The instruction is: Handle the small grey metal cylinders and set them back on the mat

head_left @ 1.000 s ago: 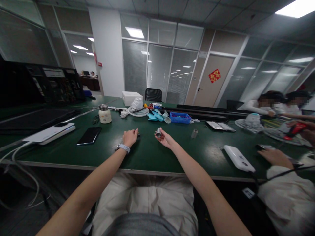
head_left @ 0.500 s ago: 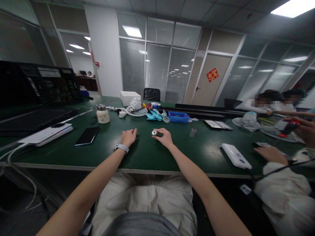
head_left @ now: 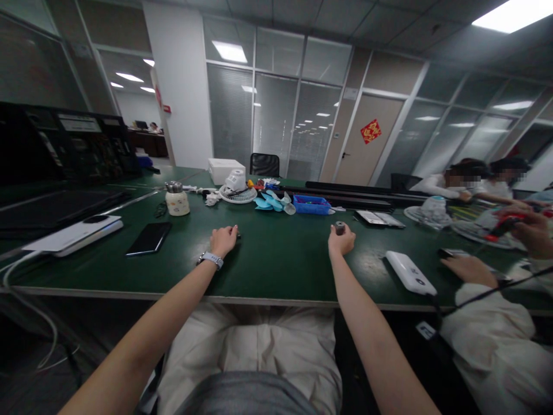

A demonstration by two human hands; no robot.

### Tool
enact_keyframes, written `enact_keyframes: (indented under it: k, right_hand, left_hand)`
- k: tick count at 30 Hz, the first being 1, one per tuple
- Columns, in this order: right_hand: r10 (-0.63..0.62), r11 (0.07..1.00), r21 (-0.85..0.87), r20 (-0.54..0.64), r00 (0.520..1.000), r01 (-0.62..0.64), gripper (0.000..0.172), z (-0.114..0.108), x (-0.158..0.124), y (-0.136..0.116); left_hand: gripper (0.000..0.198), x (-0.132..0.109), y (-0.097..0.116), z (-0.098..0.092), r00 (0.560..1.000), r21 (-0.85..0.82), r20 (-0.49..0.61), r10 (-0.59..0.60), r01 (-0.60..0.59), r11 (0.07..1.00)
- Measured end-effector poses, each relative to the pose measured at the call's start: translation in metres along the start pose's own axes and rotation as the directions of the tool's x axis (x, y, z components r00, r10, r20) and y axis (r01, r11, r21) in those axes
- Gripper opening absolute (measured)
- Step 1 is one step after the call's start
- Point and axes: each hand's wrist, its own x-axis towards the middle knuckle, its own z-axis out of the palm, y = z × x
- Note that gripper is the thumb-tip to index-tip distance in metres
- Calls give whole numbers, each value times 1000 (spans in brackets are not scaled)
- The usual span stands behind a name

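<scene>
My right hand (head_left: pixel 343 241) is closed around a small grey metal cylinder (head_left: pixel 340 226), whose round top shows above the fingers. It rests over the right-centre of the green table (head_left: pixel 276 262). My left hand (head_left: pixel 223 240), with a light watch on the wrist, lies closed on the table left of centre. A tiny dark end (head_left: pixel 239 236) of something pokes out at its fingertips; the rest is hidden in the fingers.
A black phone (head_left: pixel 148 238) and a patterned bottle (head_left: pixel 177 202) are on the left. Behind my hands lie blue fan blades (head_left: pixel 268 201), a white fan grille (head_left: pixel 237 195) and a blue basket (head_left: pixel 311 208). A white power bank (head_left: pixel 410 272) lies near a co-worker's hand (head_left: pixel 470 270).
My right hand has moved right, to where a metal cylinder stood, and closed around a cylinder. The round-ended metal piece it held earlier is not separately visible. My left hand stays almost still.
</scene>
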Motion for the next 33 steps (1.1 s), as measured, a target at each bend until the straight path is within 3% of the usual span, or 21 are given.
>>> enact_keyframes:
  k: [4, 8, 10, 11, 13, 14, 16, 17, 19, 20, 21, 24, 27, 30, 33]
  right_hand:
    - [193, 979, -71, 0, 981, -193, 41, -4, -1, 11]
    - [258, 963, -88, 16, 966, -256, 44, -9, -3, 10]
    - [175, 981, -63, -82, 981, -181, 54, -13, -9, 3]
    - [76, 995, -51, -131, 988, -84, 58, -15, -14, -3]
    - [-233, 973, -24, -118, 965, 231, 60, -14, -33, -21]
    - [-401, 916, 13, -34, 916, 401, 57, -11, -46, -32]
    - [-631, 775, 166, 252, 733, 610, 48, 3, -77, -56]
    - [-641, 762, 241, 413, 647, 601, 47, 13, -93, -68]
    - [-538, 814, 283, 695, 477, 507, 52, 38, -125, -91]
    - [-492, 828, 268, 768, 410, 493, 54, 51, -139, -100]
    - [-472, 829, 252, 794, 384, 499, 55, 63, -151, -109]
    - [-454, 821, 207, 801, 389, 532, 43, 90, -178, -126]
    - [-466, 822, 225, 794, 391, 523, 32, 95, -184, -132]
    - [-586, 766, 315, 701, 406, 561, 29, 72, -160, -122]
    - [-730, 662, 347, 499, 467, 664, 27, 27, -101, -94]
  left_hand:
    - [50, 0, -1, 1, 1000, 7, -7, 4, -4, 1000]
    - [49, 1, -2, 3, 1000, -18, -30, 3, -3, 1000]
    - [49, 3, -3, 4, 997, -65, -75, -14, 9, 998]
    - [50, 5, -3, 4, 993, -105, -110, -33, 21, 994]
    - [49, 8, -3, 5, 977, -202, -189, -99, 61, 978]
    - [49, 9, -3, 5, 965, -248, -222, -142, 85, 965]
    - [49, 11, -4, 5, 937, -316, -266, -224, 135, 939]
    - [48, 12, -5, 5, 927, -337, -280, -252, 151, 929]
    - [47, 12, -7, 5, 914, -361, -295, -280, 164, 918]
    - [46, 12, -7, 5, 911, -366, -299, -285, 166, 916]
    - [45, 12, -8, 5, 910, -369, -298, -287, 167, 914]
    - [44, 12, -8, 6, 921, -364, -275, -277, 167, 916]
    - [44, 13, -5, 6, 937, -351, -242, -252, 158, 923]
    - [44, 11, -2, 3, 944, -351, -215, -249, 163, 922]
    - [43, 9, -1, 1, 946, -350, -205, -250, 167, 922]
